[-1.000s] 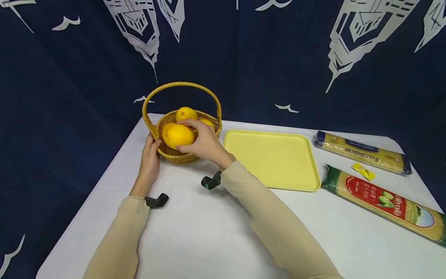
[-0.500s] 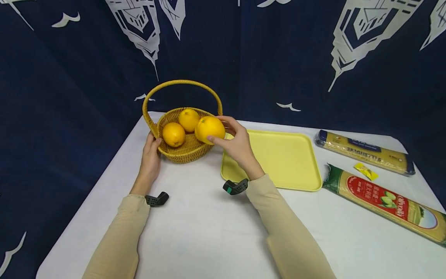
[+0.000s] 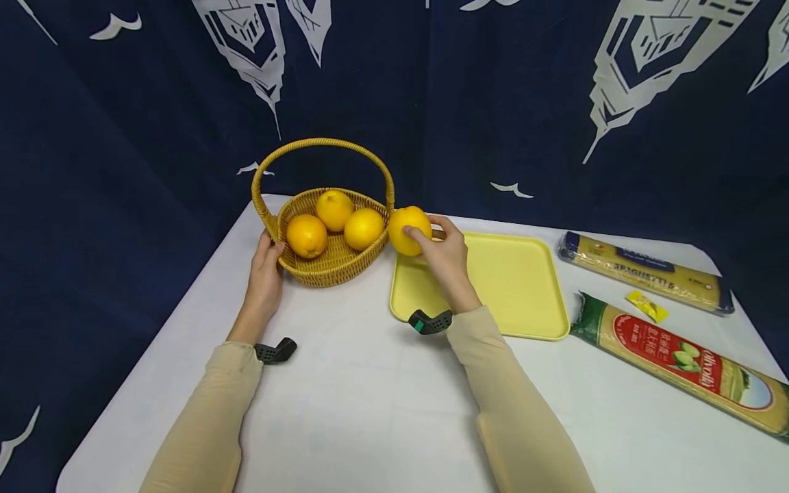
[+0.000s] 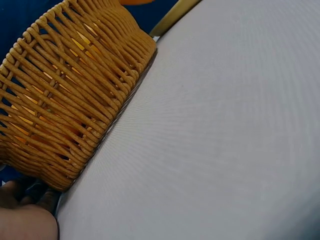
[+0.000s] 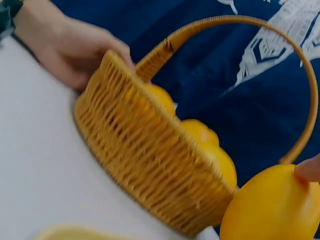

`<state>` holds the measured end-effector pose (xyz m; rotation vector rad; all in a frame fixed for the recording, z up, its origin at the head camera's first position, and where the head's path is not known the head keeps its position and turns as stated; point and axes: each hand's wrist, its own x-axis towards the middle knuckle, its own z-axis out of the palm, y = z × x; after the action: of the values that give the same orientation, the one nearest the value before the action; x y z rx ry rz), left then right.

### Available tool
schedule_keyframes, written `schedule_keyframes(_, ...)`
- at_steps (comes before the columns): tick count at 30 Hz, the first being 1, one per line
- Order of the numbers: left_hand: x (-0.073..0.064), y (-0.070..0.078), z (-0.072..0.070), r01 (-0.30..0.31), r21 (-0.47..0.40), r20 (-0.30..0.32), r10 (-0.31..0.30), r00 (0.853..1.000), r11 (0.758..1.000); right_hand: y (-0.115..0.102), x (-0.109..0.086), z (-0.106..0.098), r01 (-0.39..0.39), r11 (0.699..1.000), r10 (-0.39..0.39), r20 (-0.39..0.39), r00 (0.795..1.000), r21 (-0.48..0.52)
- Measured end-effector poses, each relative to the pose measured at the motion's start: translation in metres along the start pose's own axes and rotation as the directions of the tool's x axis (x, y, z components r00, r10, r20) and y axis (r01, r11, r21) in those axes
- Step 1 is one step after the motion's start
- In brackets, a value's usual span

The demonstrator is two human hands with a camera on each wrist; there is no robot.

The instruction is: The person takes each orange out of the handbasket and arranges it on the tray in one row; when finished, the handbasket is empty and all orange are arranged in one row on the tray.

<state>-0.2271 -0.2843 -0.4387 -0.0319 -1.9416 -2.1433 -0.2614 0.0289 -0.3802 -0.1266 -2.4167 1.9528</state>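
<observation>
My right hand (image 3: 448, 260) pinches an orange (image 3: 409, 231) between thumb and fingers. The fruit sits just outside the right rim of a wicker basket (image 3: 329, 274), overlapping the tray's upper left corner in the head view. It also shows large in the right wrist view, with a fingertip (image 5: 309, 169) on it. Three more oranges lie in the basket: one at the left (image 3: 307, 236), one at the back (image 3: 335, 210) and one at the right (image 3: 364, 229). At the basket's left side, below the handle, my left hand (image 3: 264, 284) grips the wall.
A yellow tray (image 3: 511, 284) lies right of the basket on the white table (image 3: 345, 411). Further right are two spaghetti packs, one blue-ended (image 3: 644, 272) and one green and red (image 3: 684, 363), with a small yellow packet (image 3: 647, 306) between them. The basket's tall handle (image 3: 323, 142) arches overhead.
My right hand has lifted the orange from within the basket and carried it rightward past the rim. The left hand stays on the basket's side.
</observation>
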Motion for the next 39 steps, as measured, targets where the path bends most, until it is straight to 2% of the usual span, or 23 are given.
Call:
schedule_keyframes(4,-0.001,0.002,0.000,0.007,-0.003,-0.007,-0.007,1.000,1.000,0.011,0.004,0.001,-0.055,0.987,0.051,-0.030,0.998,-0.150)
schedule_keyframes(8,-0.001,0.002,0.000,0.004,-0.009,-0.004,-0.004,1.000,1.000,0.018,0.006,0.002,-0.002,0.949,-0.004,-0.020,1.000,-0.316)
schedule_keyframes(11,0.001,0.004,0.001,-0.010,-0.011,-0.003,0.010,1.000,1.000,0.017,0.007,0.002,0.049,0.924,-0.048,0.011,0.999,-0.379)
schedule_keyframes(17,0.001,0.005,0.001,-0.003,-0.028,-0.012,0.003,1.000,1.000,0.016,0.009,-0.001,0.152,0.919,-0.124,0.098,0.987,-0.364)
schedule_keyframes(21,0.001,0.004,0.000,0.003,-0.017,-0.009,-0.003,1.000,1.000,0.018,0.011,-0.002,0.220,0.910,-0.197,0.100,0.975,-0.352)
schedule_keyframes(30,0.002,0.004,0.000,0.001,0.007,-0.002,-0.001,1.000,1.000,0.027,0.015,0.004,0.249,0.898,-0.262,0.013,0.965,-0.362)
schedule_keyframes(39,0.001,0.001,0.000,0.019,0.020,-0.003,-0.019,1.000,1.000,0.032,0.012,0.003,0.221,0.907,-0.231,0.014,0.973,-0.360)
